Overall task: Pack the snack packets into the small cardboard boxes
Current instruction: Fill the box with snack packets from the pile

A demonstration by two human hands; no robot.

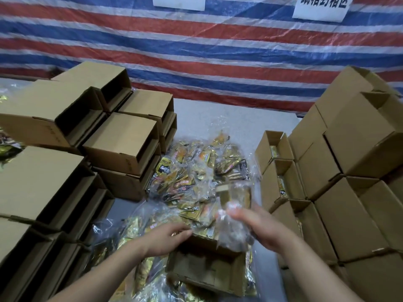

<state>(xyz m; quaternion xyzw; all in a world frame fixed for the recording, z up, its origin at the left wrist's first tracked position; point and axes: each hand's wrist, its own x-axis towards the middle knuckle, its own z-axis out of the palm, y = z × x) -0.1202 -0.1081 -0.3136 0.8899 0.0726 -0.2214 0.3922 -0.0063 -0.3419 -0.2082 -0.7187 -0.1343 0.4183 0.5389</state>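
This looks like a makeshift packing area in a warehouse or small workshop. A red, white and blue striped tarpaulin (218, 51) hangs across the top of the frame, with paper signs (319, 6) fixed to it. Stacks of small cardboard boxes (349, 160) fill both sides, and snack packets (196, 171) lie heaped on the grey worktop (229, 118) at centre.

The boxes (122, 138) stacked at left and right of the frame are plain brown corrugated cardboard, matt and unprinted. The snack packets (192, 177) heaped at centre are glossy gold-and-black foil under crinkled clear plastic. Across the top hangs a striped woven plastic tarp (196, 51), faintly shiny and creased
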